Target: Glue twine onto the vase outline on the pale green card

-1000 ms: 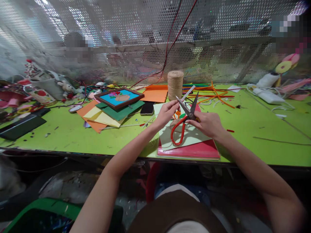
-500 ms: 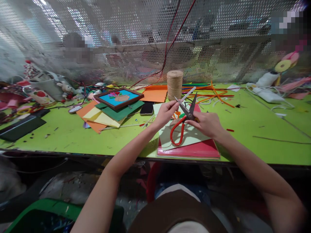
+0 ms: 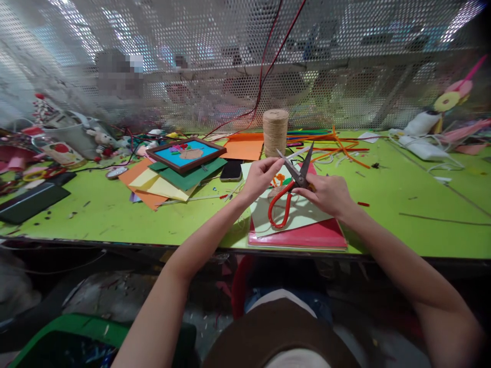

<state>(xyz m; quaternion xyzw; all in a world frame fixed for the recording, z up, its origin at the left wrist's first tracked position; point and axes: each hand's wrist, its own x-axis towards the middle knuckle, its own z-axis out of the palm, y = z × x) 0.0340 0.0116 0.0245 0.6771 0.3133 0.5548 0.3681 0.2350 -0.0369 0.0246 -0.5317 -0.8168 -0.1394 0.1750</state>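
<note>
Gripping red-handled scissors (image 3: 301, 179), blades spread, the right hand (image 3: 328, 194) hovers over a pale sheet (image 3: 305, 219) on a green table (image 3: 387, 220); the left hand (image 3: 263, 177), just beside the blades, pinches a white strip (image 3: 301, 152).

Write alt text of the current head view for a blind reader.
The right hand holds open red-handled scissors near a white strip pinched in the left hand, above pale paper at a green table. A twine spool stands behind; to the left, a framed picture lies on coloured sheets.
</note>
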